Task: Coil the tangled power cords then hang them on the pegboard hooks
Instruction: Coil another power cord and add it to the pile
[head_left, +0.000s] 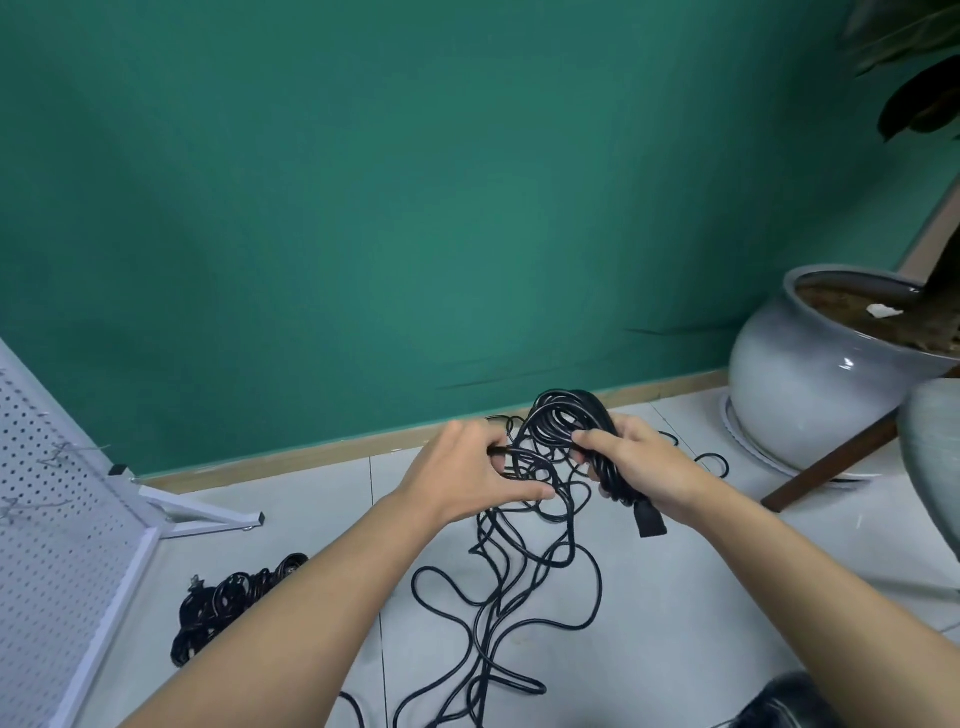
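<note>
Just below the centre of the view, the right hand (655, 470) grips a black power cord (563, 415) where it is gathered into a coil. The fingers are curled round the bundled loops, with the index finger lying across their front. The coil stands up from the fist toward twelve o'clock, and the cord's connector plug (649, 524) hangs out under the hand at six o'clock. At nine o'clock from the coil, the left hand (465, 480) has its fingers curled round one strand of the same cord, with the thumb stretched out beneath.

From between the hands the uncoiled length (519, 603) drops toward six o'clock and sprawls in tangled loops over the pale tiled floor (675, 623). A second cord bundle (228, 597) lies on the floor at eight o'clock, just beside the frame of the white pegboard (52, 545), which stands tilted at nine o'clock with wire hooks (72, 451) on its face. At three o'clock a grey ceramic plant pot (800, 384) sits against the green wall (415, 208)
</note>
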